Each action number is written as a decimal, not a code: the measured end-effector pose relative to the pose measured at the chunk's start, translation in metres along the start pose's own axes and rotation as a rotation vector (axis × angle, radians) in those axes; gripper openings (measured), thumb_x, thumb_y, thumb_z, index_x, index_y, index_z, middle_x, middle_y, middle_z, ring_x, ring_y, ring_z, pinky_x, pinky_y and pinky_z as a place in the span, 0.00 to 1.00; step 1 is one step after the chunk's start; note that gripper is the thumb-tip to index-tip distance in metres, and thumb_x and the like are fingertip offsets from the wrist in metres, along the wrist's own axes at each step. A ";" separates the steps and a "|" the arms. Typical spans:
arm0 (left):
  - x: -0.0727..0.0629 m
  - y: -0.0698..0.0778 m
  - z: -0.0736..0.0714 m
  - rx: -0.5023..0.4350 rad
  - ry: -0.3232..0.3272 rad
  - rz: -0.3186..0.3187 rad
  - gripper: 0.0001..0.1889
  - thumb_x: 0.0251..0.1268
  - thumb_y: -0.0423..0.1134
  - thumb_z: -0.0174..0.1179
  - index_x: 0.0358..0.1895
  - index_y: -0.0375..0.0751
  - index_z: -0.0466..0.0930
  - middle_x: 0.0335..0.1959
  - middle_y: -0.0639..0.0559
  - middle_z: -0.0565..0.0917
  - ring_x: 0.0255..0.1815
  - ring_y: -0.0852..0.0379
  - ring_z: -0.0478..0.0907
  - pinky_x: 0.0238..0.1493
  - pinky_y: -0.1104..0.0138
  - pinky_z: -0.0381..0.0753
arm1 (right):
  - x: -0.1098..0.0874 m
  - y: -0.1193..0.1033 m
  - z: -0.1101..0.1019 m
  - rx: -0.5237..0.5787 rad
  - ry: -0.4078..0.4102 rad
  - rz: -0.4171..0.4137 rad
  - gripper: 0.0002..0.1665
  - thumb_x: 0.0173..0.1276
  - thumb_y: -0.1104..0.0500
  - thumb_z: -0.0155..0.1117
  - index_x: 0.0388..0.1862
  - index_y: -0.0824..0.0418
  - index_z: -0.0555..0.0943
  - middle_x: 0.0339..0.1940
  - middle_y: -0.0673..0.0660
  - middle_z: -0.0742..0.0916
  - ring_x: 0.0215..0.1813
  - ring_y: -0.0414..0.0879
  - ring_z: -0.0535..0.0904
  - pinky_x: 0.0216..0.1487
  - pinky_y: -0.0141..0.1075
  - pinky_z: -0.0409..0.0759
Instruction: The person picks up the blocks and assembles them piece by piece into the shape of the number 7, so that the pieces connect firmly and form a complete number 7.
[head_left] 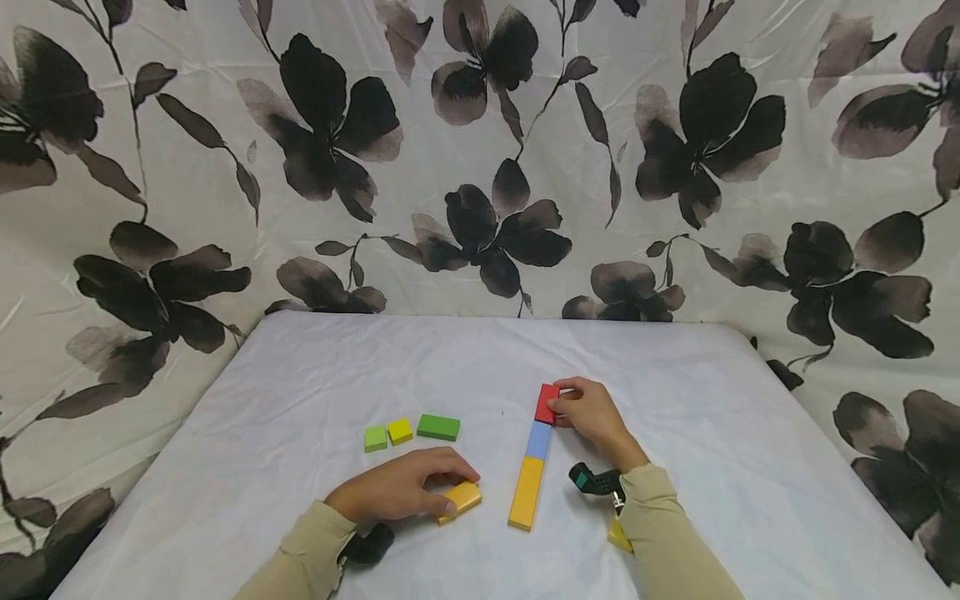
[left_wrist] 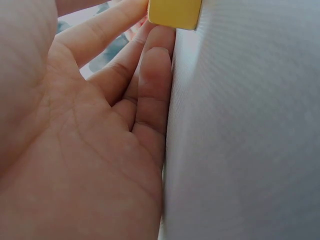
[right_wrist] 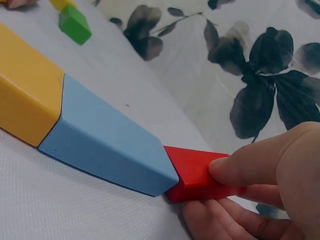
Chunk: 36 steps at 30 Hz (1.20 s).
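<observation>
In the head view, the right hand (head_left: 596, 417) is pinching the red block (head_left: 543, 408) at the far-edge end of a row running down the table (head_left: 420, 358) through the blue block (head_left: 537, 440) and the orange block (head_left: 527, 492). The left hand (head_left: 408, 483) is holding the gold block (head_left: 463, 498) between thumb and fingers, nearer the left edge than the row. Lining up the red seems to be the step in hand.

In the left wrist view, fingers are meeting the gold block at the top; the thumb's grip isn't showing.

In the right wrist view, thumb and fingers are gripping the red, its end meeting the blue's, or nearly. The next move probably calls for squaring red, then releasing without nudging blue.
</observation>
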<state>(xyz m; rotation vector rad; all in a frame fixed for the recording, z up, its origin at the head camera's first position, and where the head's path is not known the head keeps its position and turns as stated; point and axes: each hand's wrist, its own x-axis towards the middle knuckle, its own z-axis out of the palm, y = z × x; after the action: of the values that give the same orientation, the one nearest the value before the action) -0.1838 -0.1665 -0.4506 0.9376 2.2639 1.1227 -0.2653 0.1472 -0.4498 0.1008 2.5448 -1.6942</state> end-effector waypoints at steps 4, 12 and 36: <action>0.000 -0.001 0.000 0.003 0.001 0.000 0.20 0.65 0.39 0.67 0.60 0.56 0.80 0.55 0.66 0.79 0.57 0.63 0.75 0.63 0.65 0.72 | 0.000 0.000 0.000 0.020 -0.002 -0.029 0.22 0.66 0.67 0.67 0.59 0.69 0.80 0.44 0.64 0.83 0.36 0.48 0.84 0.39 0.38 0.86; 0.000 0.002 0.000 -0.004 0.002 0.002 0.20 0.65 0.39 0.67 0.60 0.56 0.81 0.54 0.66 0.79 0.57 0.62 0.75 0.63 0.64 0.72 | 0.000 0.001 0.001 0.009 -0.007 -0.041 0.22 0.65 0.68 0.66 0.59 0.70 0.80 0.43 0.63 0.83 0.36 0.48 0.84 0.39 0.38 0.86; 0.001 -0.001 0.000 0.009 0.000 -0.003 0.21 0.65 0.38 0.67 0.61 0.56 0.80 0.55 0.66 0.78 0.57 0.63 0.75 0.63 0.65 0.72 | 0.000 0.001 0.000 -0.124 -0.018 -0.020 0.22 0.68 0.61 0.67 0.60 0.66 0.80 0.44 0.59 0.85 0.32 0.47 0.83 0.41 0.37 0.85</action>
<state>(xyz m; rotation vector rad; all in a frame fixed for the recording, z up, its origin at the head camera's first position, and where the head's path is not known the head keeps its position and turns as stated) -0.1846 -0.1659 -0.4517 0.9380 2.2715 1.1116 -0.2651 0.1477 -0.4506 0.0520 2.6386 -1.5312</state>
